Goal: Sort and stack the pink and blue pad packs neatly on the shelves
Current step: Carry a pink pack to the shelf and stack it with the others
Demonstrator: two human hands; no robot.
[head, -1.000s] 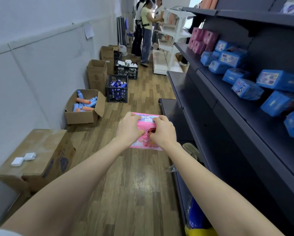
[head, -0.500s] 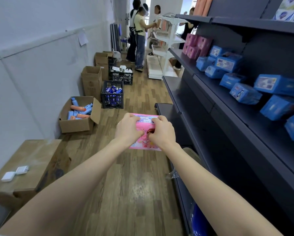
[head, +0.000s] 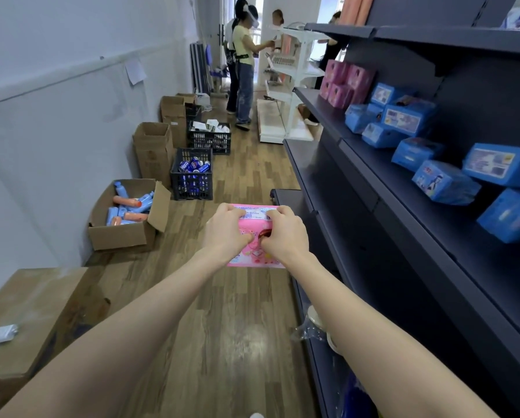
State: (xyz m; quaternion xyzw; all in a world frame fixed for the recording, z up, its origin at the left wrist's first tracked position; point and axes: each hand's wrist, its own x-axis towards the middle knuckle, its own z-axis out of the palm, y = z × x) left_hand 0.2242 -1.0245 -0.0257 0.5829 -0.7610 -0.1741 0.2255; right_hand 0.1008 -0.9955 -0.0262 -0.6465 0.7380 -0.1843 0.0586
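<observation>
Item under handling: one pink pack [head: 254,217]. I held it out in front of me, in the air above the wooden floor [head: 222,327] and just left of the dark shelves [head: 433,215], touching none of them. My left hand [head: 225,230] gripped its left half and my right hand [head: 285,236] its right half. Both hands were clamped on the pack with fingers curled over its top edge, and they sat close together.

On the middle shelf to my right lay the blue packs [head: 409,116], loose and tilted at differing angles, some touching and some apart. At the far end of that shelf stood a group of pink packs [head: 346,82], stacked two high.

Along the left wall on the floor I noted an open cardboard box [head: 123,236] of bottles and a black crate [head: 192,182] of cans. People [head: 243,64] stood by a white rack [head: 288,61] at the far end of the aisle.
</observation>
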